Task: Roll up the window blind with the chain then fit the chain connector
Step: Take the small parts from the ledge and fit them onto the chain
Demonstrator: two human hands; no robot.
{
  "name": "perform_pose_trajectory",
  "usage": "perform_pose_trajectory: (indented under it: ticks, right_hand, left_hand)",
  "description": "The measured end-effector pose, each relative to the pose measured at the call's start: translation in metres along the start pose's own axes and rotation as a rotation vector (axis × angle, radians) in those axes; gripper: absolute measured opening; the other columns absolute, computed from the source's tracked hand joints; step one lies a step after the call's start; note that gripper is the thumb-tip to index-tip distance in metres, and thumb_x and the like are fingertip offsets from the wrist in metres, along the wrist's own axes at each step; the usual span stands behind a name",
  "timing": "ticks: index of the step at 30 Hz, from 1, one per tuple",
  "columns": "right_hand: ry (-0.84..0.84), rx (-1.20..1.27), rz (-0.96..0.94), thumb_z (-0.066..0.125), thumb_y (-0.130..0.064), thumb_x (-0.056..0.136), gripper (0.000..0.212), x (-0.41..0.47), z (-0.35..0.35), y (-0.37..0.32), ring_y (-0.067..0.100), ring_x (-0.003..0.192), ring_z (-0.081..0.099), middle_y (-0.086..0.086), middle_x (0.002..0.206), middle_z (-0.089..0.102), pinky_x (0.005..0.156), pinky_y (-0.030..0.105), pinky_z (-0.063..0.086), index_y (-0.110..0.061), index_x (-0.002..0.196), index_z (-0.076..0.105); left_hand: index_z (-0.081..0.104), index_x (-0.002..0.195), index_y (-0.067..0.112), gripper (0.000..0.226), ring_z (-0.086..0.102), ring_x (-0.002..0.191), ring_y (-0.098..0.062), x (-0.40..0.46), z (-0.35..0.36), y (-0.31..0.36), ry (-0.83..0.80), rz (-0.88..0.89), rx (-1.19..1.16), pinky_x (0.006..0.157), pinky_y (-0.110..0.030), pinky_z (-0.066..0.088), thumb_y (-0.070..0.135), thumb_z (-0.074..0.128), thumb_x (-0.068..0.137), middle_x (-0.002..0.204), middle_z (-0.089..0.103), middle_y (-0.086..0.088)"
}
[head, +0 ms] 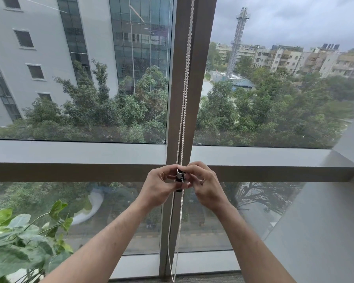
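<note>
In the head view, we hold the chain connector (180, 179), a small black-and-white clip, at lower centre of the frame in front of the vertical window mullion (189, 82). The left hand (159, 187) has its grip closed on the connector from the left; the right hand (204, 185) pinches it from the right, fingertips meeting over its top. The bead chain (185, 86) drops as two strands from the top of the frame, enters the connector between both grips, and hangs on below toward the floor. No blind fabric shows over the glass, so we judge rolling complete and fitting in progress. Risks: beads seated off their sockets would stop the clip closing; loosening either grip could drop the connector behind the plant (23, 242) at lower left; pulling down on one strand could turn the blind again.
</note>
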State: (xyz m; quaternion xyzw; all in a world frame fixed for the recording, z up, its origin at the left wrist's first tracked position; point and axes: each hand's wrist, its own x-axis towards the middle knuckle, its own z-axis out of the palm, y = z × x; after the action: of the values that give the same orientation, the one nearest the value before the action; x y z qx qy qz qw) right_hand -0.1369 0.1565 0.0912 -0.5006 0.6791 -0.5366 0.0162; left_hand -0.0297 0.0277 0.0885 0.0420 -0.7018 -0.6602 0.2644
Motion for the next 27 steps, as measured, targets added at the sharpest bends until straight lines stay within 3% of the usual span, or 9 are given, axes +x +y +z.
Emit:
perform_pose_trajectory:
  ticks: [4,6,8,13,16,19,27]
  right_hand:
    - [0.020,0.171,0.085,0.058,-0.014,0.095,0.028,-0.009,0.009,0.002,0.009,0.101,0.064,-0.014,0.104,0.063,0.085,0.030,0.056,-0.031,0.110,0.074]
    - [0.041,0.335,0.157,0.059,-0.030,0.096,0.021,-0.011,0.013,0.000,0.019,0.107,0.066,-0.002,0.111,0.065,0.094,0.046,0.055,-0.029,0.110,0.074]
    - [0.072,0.462,0.235,0.057,-0.036,0.096,0.028,-0.011,0.015,-0.005,0.028,0.106,0.068,0.013,0.113,0.068,0.092,0.054,0.056,-0.021,0.114,0.072]
    - [0.161,0.529,0.466,0.065,-0.052,0.086,0.044,-0.007,0.016,-0.015,0.025,0.105,0.070,0.015,0.117,0.065,0.077,0.037,0.060,-0.024,0.120,0.057]
    - [0.041,0.570,0.631,0.062,-0.066,0.082,0.059,-0.006,0.016,-0.011,0.026,0.099,0.074,0.012,0.116,0.069,0.090,0.047,0.057,-0.021,0.118,0.052]
    - [-0.053,0.584,0.668,0.068,-0.063,0.077,0.061,-0.008,0.017,-0.011,0.025,0.091,0.073,0.005,0.108,0.072,0.098,0.051,0.054,-0.019,0.119,0.056]
    - [-0.033,0.628,0.690,0.076,-0.046,0.073,0.061,-0.006,0.021,-0.011,0.021,0.081,0.069,0.008,0.101,0.071,0.093,0.047,0.055,-0.015,0.121,0.054]
  left_hand:
    - [0.075,0.101,0.015,0.036,0.070,0.086,-0.021,-0.002,0.002,-0.001,0.021,0.000,0.008,0.075,-0.036,0.060,-0.009,0.078,0.073,0.092,0.074,-0.019]
    - [0.075,0.105,0.013,0.037,0.072,0.087,-0.024,-0.003,0.002,0.000,0.008,0.018,-0.004,0.075,-0.035,0.060,-0.009,0.077,0.075,0.095,0.076,-0.016]
    - [0.073,0.109,0.011,0.038,0.073,0.091,-0.030,-0.002,0.000,0.001,0.006,0.018,-0.007,0.078,-0.039,0.061,-0.008,0.077,0.076,0.098,0.076,-0.015]
    - [0.072,0.109,0.006,0.040,0.073,0.095,-0.031,0.000,-0.002,-0.005,0.024,-0.001,0.047,0.083,-0.047,0.060,-0.005,0.081,0.072,0.100,0.076,-0.014]
    - [0.071,0.110,0.006,0.043,0.073,0.090,-0.024,-0.003,-0.001,-0.005,0.045,-0.006,0.063,0.080,-0.037,0.060,-0.007,0.081,0.071,0.097,0.076,-0.013]
    - [0.073,0.109,0.010,0.042,0.072,0.085,-0.028,-0.003,-0.003,-0.004,0.031,-0.013,0.027,0.078,-0.039,0.060,-0.008,0.078,0.072,0.096,0.075,-0.019]
    - [0.076,0.100,0.021,0.041,0.073,0.076,-0.023,-0.006,-0.004,-0.003,0.041,-0.013,-0.015,0.076,-0.034,0.057,-0.007,0.076,0.070,0.087,0.076,-0.012]
